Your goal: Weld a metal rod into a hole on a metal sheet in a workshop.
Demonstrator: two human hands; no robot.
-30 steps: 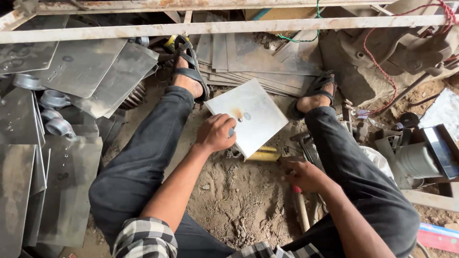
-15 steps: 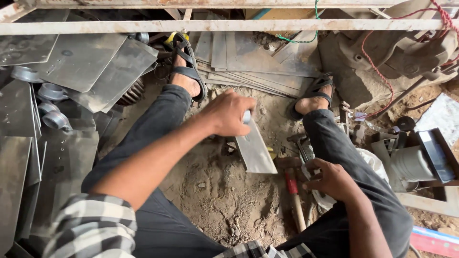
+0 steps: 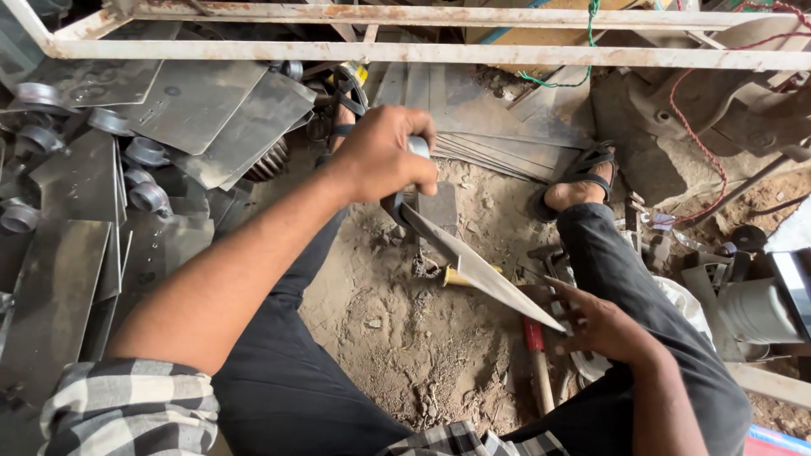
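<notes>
Dusty dirt floor (image 3: 405, 355) of a workshop, with cut metal sheets (image 3: 194, 110) piled on the left. A flat metal sheet (image 3: 481, 272) is gripped at its top edge by the left hand (image 3: 384, 156), seen edge-on and tilted. Its lower corner is touched by the right hand (image 3: 604, 325), fingers loosely curled, a red-handled hammer (image 3: 536, 359) lying just beside.
</notes>
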